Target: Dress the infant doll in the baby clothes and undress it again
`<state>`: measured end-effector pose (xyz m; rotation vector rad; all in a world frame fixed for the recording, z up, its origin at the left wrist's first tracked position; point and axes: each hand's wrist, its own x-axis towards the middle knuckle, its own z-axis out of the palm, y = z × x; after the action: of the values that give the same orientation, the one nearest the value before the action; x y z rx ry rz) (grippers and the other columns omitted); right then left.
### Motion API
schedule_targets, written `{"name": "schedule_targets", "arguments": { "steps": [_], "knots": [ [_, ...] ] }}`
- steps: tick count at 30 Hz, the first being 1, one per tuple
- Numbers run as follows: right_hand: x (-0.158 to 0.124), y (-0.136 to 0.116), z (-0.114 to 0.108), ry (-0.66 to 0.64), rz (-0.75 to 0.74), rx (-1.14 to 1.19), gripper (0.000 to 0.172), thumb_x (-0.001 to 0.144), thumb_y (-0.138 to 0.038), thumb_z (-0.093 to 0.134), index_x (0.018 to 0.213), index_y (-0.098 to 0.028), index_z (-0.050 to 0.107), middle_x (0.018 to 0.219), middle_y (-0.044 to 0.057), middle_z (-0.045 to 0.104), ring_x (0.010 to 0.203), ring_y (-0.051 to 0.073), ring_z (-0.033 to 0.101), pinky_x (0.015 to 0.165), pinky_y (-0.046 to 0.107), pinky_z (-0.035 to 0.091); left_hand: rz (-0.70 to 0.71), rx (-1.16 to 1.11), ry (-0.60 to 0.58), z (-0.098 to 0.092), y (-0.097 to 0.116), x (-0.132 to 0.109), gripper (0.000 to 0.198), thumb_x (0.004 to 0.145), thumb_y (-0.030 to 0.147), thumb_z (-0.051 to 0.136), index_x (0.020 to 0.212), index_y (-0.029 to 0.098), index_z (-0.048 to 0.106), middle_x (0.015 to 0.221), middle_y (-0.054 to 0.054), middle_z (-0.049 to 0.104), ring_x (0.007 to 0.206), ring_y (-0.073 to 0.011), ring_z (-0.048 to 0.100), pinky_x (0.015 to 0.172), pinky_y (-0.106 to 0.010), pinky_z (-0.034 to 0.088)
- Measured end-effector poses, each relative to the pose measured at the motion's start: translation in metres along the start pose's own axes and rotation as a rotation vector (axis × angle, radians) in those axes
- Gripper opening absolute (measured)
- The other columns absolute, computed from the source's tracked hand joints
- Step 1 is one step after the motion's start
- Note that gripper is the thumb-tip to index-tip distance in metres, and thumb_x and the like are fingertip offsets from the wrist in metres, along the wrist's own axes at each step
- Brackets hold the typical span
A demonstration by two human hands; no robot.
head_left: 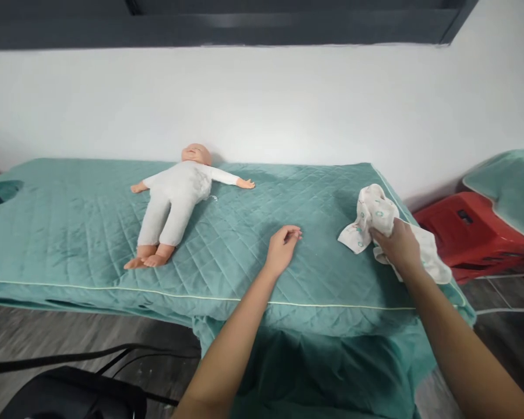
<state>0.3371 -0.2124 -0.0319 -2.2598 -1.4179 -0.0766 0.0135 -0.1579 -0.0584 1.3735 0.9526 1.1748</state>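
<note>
At the right end of the bed, my right hand (399, 247) grips a crumpled white baby garment (371, 212) with a small green print. Part of the garment lies spread on the cover beside and behind my wrist. My left hand (283, 249) is over the middle of the bed, fingers loosely curled in, with nothing visible in them. To its left a baby doll (174, 195) lies on its back, arms spread and feet toward me. The doll has a white cloth body and bare plastic head, hands and feet.
A green quilted cover (78, 233) is over the bed, with a face hole (2, 192) at its left end. Past the right edge stands a red plastic stool or crate (471, 233). A black object with straps (74, 393) sits at lower left. The white wall (262, 105) runs behind.
</note>
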Motion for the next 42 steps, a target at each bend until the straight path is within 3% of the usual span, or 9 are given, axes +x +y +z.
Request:
{"name": "schedule_targets", "arguments": {
  "steps": [5,10,14,18,22,27,34,39,42],
  "knots": [
    [0.005,-0.030,0.019,0.073,-0.054,0.078,0.045,0.089,-0.048,0.055,0.122,-0.018,0.062,0.118,0.017,0.064,0.104,0.031,0.062,0.087,0.045,0.048,-0.086,-0.320,0.085,-0.004,0.003,0.002,0.033,0.085,0.045,0.070,0.102,0.018,0.066,0.099,-0.007,0.072,0.087,-0.0170,0.069,0.079,-0.032,0.056],
    [-0.038,-0.115,0.020,-0.070,-0.613,0.312,0.035,0.092,-0.040,0.058,0.122,-0.022,0.060,0.122,0.015,0.061,0.113,0.031,0.057,0.098,0.048,0.048,0.014,-0.388,0.073,-0.006,0.007,-0.003,0.075,0.071,0.053,0.084,0.133,0.023,0.054,0.143,-0.011,0.057,0.126,-0.0240,0.059,0.104,-0.037,0.050],
    [-0.069,-0.173,0.029,-0.219,-0.923,0.312,0.045,0.093,-0.049,0.062,0.129,-0.023,0.060,0.127,0.015,0.058,0.115,0.034,0.054,0.101,0.053,0.046,-0.018,-0.502,0.164,-0.009,0.006,-0.009,0.089,0.071,0.050,0.084,0.145,0.027,0.040,0.146,-0.010,0.055,0.131,-0.0258,0.057,0.108,-0.039,0.048],
    [-0.060,-0.175,0.042,-0.280,-0.902,0.469,0.061,0.086,-0.054,0.071,0.137,-0.025,0.055,0.131,0.014,0.052,0.122,0.034,0.051,0.107,0.054,0.043,-0.017,-0.478,0.215,-0.010,0.006,-0.008,0.081,0.075,0.038,0.082,0.145,0.027,0.043,0.141,-0.008,0.060,0.128,-0.0250,0.059,0.108,-0.038,0.049],
    [-0.036,-0.159,0.041,-0.508,-0.882,0.597,0.064,0.084,-0.047,0.075,0.140,-0.031,0.050,0.133,0.009,0.046,0.129,0.029,0.049,0.114,0.049,0.040,0.024,-0.368,0.279,-0.009,0.005,-0.005,0.061,0.084,0.031,0.071,0.142,0.027,0.051,0.147,-0.005,0.057,0.136,-0.0253,0.053,0.116,-0.038,0.041],
    [-0.019,-0.157,0.029,-0.614,-0.774,0.710,0.057,0.081,-0.039,0.077,0.133,-0.029,0.054,0.118,0.007,0.054,0.112,0.026,0.056,0.103,0.047,0.047,0.071,-0.251,0.339,-0.007,0.004,-0.004,0.051,0.092,0.032,0.062,0.141,0.025,0.052,0.152,-0.005,0.053,0.143,-0.0244,0.046,0.124,-0.041,0.030],
    [-0.031,-0.163,0.027,-0.594,-0.747,0.748,0.026,0.090,-0.026,0.060,0.115,-0.025,0.062,0.104,0.005,0.058,0.102,0.024,0.058,0.097,0.042,0.048,0.092,-0.107,0.212,-0.001,0.008,-0.006,0.094,0.075,0.037,0.083,0.154,0.027,0.034,0.160,-0.010,0.037,0.149,-0.0286,0.037,0.124,-0.040,0.029],
    [-0.030,-0.159,0.028,-0.645,-0.604,0.872,0.027,0.088,-0.028,0.062,0.116,-0.025,0.064,0.098,0.003,0.059,0.101,0.022,0.060,0.099,0.042,0.047,0.064,-0.079,0.308,-0.003,0.005,-0.003,0.056,0.087,0.031,0.066,0.140,0.023,0.050,0.144,-0.008,0.054,0.134,-0.0243,0.050,0.115,-0.037,0.036],
    [-0.016,-0.153,0.021,-0.657,-0.520,0.939,0.026,0.084,-0.030,0.067,0.110,-0.024,0.066,0.099,0.003,0.062,0.103,0.023,0.062,0.099,0.041,0.048,0.021,-0.127,0.380,-0.005,0.003,-0.001,0.029,0.091,0.033,0.059,0.118,0.022,0.062,0.115,-0.004,0.066,0.107,-0.0192,0.060,0.097,-0.030,0.045]
  ]
}}
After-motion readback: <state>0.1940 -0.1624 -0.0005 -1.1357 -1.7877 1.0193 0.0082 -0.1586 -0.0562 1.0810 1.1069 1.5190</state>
